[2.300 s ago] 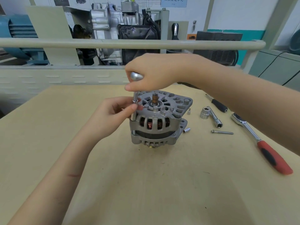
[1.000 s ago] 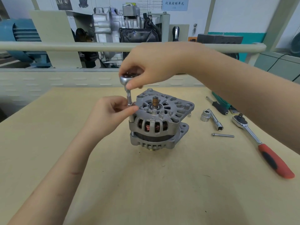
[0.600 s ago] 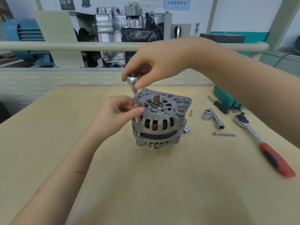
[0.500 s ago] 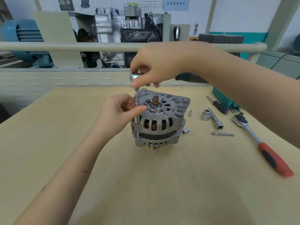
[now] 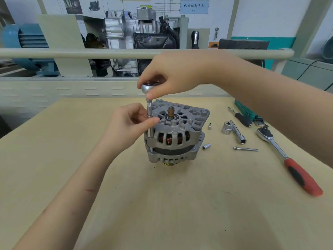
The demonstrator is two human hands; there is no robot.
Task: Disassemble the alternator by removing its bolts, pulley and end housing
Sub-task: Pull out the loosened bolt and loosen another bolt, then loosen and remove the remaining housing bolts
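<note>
The grey alternator point(image 5: 177, 136) stands upright on the wooden table point(image 5: 162, 204), shaft end up, copper windings showing through its slots. A slim socket driver point(image 5: 149, 110) rises vertically from a through bolt point(image 5: 151, 139) at the alternator's left edge. My right hand point(image 5: 173, 73) is closed on the driver's round silver head point(image 5: 146, 88) from above. My left hand point(image 5: 126, 127) pinches the driver's shaft just beside the housing. One removed long bolt point(image 5: 246, 149) lies on the table to the right.
To the right lie a red-handled ratchet point(image 5: 288, 159), a large socket with an extension point(image 5: 233, 129), two small sockets point(image 5: 206, 146), a black-handled tool point(image 5: 241, 118) and a green case point(image 5: 247, 111). A beige rail point(image 5: 72, 53) and engine parts stand behind the table.
My right hand has turned the driver's head while my left hand kept its pinch on the shaft. The alternator has rotated slightly on the table. The driver stands a little higher.
</note>
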